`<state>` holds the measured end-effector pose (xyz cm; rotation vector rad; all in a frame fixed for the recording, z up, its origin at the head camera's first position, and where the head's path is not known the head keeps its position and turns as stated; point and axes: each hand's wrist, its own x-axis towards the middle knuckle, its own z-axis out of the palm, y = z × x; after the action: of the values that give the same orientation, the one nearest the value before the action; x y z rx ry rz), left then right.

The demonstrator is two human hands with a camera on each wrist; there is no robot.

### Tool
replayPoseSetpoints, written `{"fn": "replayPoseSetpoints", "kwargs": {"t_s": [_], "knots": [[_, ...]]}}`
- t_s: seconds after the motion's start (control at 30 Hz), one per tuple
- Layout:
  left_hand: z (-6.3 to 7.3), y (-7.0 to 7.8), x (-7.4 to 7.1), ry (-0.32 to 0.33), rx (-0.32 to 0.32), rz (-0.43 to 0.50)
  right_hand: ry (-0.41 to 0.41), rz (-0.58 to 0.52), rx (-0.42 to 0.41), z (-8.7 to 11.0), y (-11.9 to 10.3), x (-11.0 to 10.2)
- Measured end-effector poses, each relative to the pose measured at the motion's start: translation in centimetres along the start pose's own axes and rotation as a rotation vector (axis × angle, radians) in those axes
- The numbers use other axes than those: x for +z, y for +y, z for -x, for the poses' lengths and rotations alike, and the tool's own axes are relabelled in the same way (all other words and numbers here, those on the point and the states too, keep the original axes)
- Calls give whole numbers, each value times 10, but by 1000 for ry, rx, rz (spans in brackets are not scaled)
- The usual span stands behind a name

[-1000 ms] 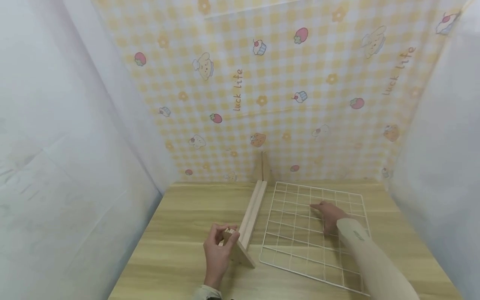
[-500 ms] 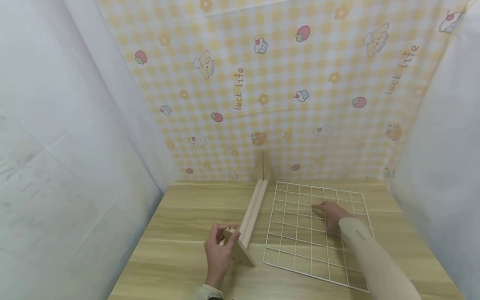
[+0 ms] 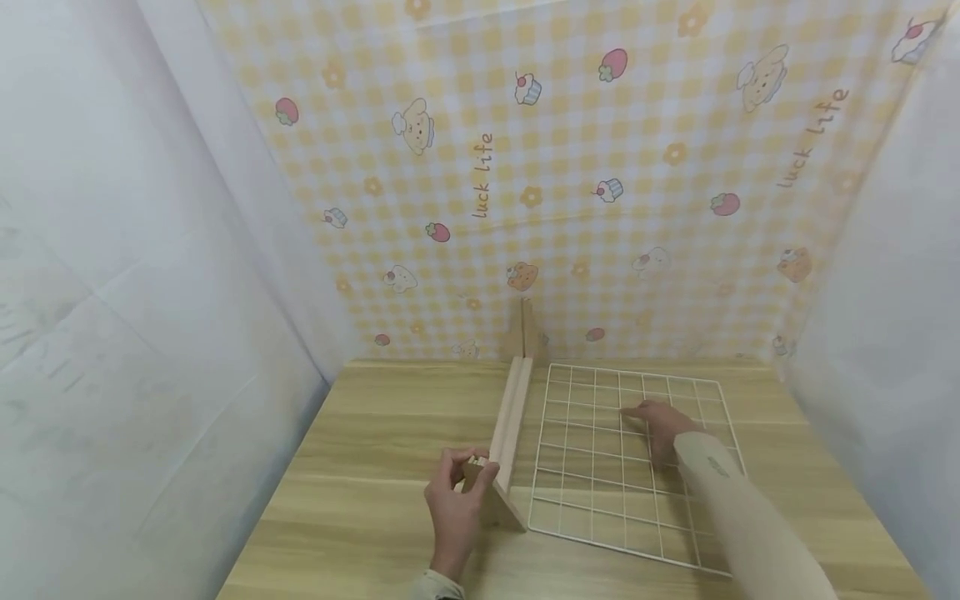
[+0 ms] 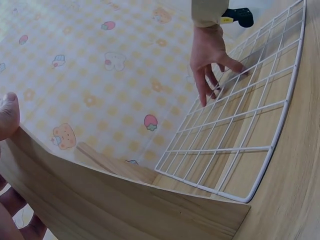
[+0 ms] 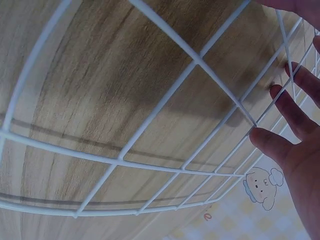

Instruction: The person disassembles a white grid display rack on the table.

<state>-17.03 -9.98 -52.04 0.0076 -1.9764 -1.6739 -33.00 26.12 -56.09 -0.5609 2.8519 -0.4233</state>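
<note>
My left hand (image 3: pixel 453 517) pinches the upper corner of a flat wooden end panel (image 4: pixel 130 200), thumb on one side and fingers on the other. The panel belongs to a wooden stand with a long double bar (image 3: pixel 512 417) and an upright far end piece (image 3: pixel 523 329). To its right lies a white wire grid (image 5: pixel 197 59), its near left corner close beside the panel. Over the grid, my right hand (image 3: pixel 660 423) has its fingers spread and fairly straight. In the right wrist view its thumb (image 5: pixel 270 142) touches a wire crossing; the other fingertips are at the wires.
Everything sits on a wood-grain table (image 3: pixel 390 417). A yellow checked sheet (image 3: pixel 555 150) hangs behind it, and the stand's far end is close to that sheet. White sheets close off the left side (image 3: pixel 150 333) and right side (image 3: pixel 885 333).
My left hand has shifted the near end of the wooden stand slightly right, closer to the wire grid. The right hand stays at nearly the same spot on the grid. The head view has shifted slightly.
</note>
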Motion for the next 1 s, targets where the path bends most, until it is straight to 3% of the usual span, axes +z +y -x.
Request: {"fn": "replayPoseSetpoints", "kwargs": {"t_s": [0.63, 0.9, 1.0], "knots": [[4, 4, 5, 4, -13, 13, 3, -50, 58, 1, 6, 2], [5, 3, 7, -29, -48, 19, 1, -58, 99, 3, 6, 5], [4, 1, 1, -79, -41, 17, -22, -85, 108, 3, 5, 5]]}}
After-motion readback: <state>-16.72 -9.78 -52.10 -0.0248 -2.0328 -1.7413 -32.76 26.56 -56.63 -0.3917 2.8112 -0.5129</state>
